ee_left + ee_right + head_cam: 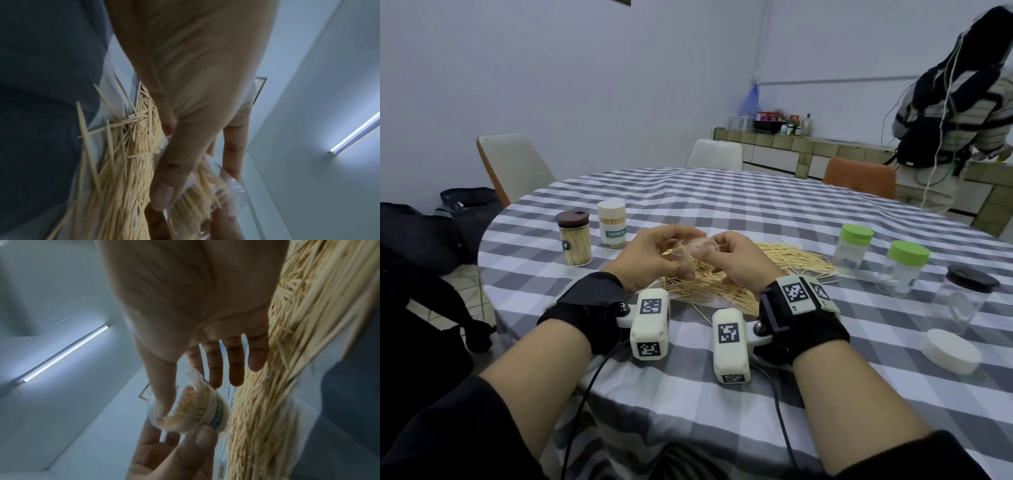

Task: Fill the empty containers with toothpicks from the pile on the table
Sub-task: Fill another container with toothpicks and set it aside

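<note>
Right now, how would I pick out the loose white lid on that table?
Start at the checked tablecloth and go to its near right edge. In front of the dark-lidded clear jar lies the white lid, flat on the cloth. It alone sits on no container.

1. Round table with a grey-and-white checked tablecloth [739, 212].
2. White chair [513, 164] with an orange edge, at the table's far left.
3. White chair [715, 154] at the far side of the table.
4. Orange chair [859, 176] at the far right.
5. Dark bags [470, 202] on the floor, left of the table.
6. Tiled counter [791, 145] along the back wall, carrying bottles and boxes [780, 123].
7. Blue net bag [751, 99] hanging on the wall above the counter.
8. A second person [955, 113] in a striped top with dark straps and cables, standing at the counter on the right.
9. Ceiling tube light [357, 133], lit.
</note>
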